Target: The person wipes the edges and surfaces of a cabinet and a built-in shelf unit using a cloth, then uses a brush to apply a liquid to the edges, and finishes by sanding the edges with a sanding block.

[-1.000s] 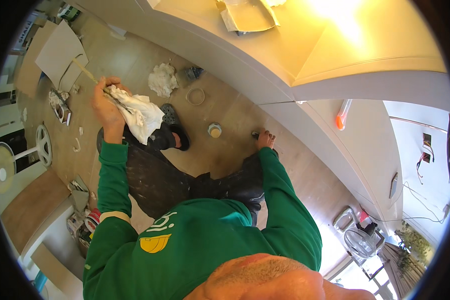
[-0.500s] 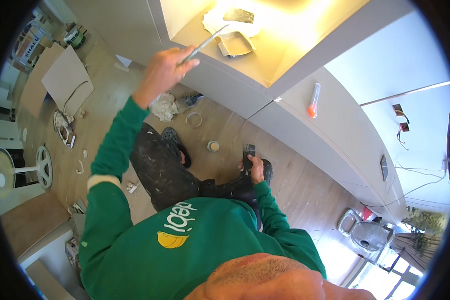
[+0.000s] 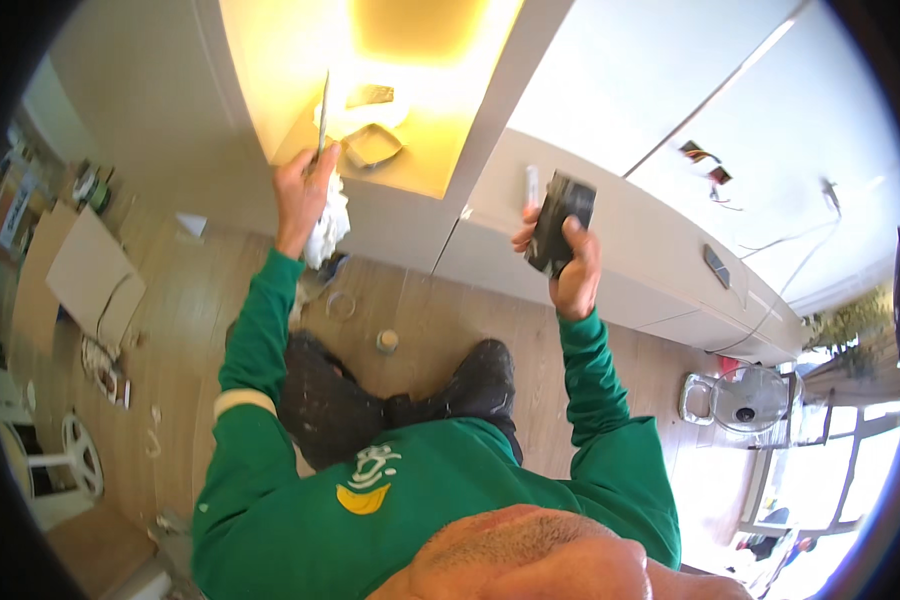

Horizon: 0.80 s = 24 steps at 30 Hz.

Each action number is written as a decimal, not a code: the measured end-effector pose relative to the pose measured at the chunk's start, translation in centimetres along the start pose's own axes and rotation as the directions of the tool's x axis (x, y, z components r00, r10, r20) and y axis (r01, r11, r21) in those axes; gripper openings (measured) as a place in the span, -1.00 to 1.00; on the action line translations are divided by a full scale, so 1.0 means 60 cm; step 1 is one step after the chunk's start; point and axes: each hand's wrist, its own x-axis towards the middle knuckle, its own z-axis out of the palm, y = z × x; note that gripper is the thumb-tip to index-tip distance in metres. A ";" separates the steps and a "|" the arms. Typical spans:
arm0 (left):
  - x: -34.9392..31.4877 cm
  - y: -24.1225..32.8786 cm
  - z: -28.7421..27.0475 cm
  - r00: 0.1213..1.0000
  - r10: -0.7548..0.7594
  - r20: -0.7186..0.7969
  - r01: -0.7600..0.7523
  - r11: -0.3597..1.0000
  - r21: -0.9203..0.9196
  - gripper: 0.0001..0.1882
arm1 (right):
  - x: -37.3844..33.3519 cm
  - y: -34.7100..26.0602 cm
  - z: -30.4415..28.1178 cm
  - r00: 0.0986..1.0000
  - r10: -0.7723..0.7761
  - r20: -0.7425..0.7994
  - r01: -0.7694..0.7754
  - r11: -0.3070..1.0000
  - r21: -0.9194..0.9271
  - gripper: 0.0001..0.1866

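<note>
My left hand (image 3: 302, 195) is closed around a thin grey rod-like tool (image 3: 323, 115), held upright in front of the lit shelf niche. A crumpled white cloth or paper (image 3: 328, 225) shows right beside that hand; whether the hand grips it I cannot tell. My right hand (image 3: 575, 258) is raised before the long cabinet, fingers wrapped around a black flat rectangular block (image 3: 562, 225) with worn, pale-marked edges. In the niche sits a square shallow tray (image 3: 373, 147) with pale stuff in it. Behind it a dark flat plate (image 3: 377, 95) lies on white material.
A small round cup (image 3: 387, 341) and a ring (image 3: 340, 305) are on the floor before my feet. A clear tube (image 3: 532, 187) and a dark flat device (image 3: 717, 265) rest on the cabinet (image 3: 650, 280). Cardboard sheets (image 3: 95, 270) lean at left; wires hang from wall openings (image 3: 705, 160).
My right hand has lifted the black block from knee height to in front of the cabinet. My left hand's tool has turned from slanting to upright. The white crumpled material now shows beside it.
</note>
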 end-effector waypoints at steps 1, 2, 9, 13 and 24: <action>-0.005 0.007 0.010 1.000 -0.002 -0.012 0.002 0.999 -0.043 -0.61 | 0.028 -0.032 0.010 0.997 -0.052 -0.057 0.057 0.994 0.093 -0.46; -0.011 0.014 0.012 0.999 0.021 -0.024 -0.022 0.998 -0.060 -0.62 | 0.057 -0.062 0.021 0.988 -0.121 -0.099 0.124 0.992 0.026 -0.46; -0.059 -0.030 0.008 0.997 -0.062 -0.040 0.056 0.987 -0.148 -0.68 | 0.252 -0.189 0.065 0.879 -0.448 -0.163 0.395 0.876 -0.278 -0.49; -0.059 -0.045 -0.025 0.996 0.025 -0.091 -0.034 0.994 -0.099 -0.74 | 0.282 -0.163 0.071 0.855 -0.502 -0.129 0.454 0.845 -0.282 -0.55; -0.050 -0.049 -0.044 0.986 -0.023 -0.167 -0.013 0.978 -0.210 -0.77 | 0.263 -0.185 0.080 0.761 -0.632 -0.146 0.548 0.747 -0.377 -0.46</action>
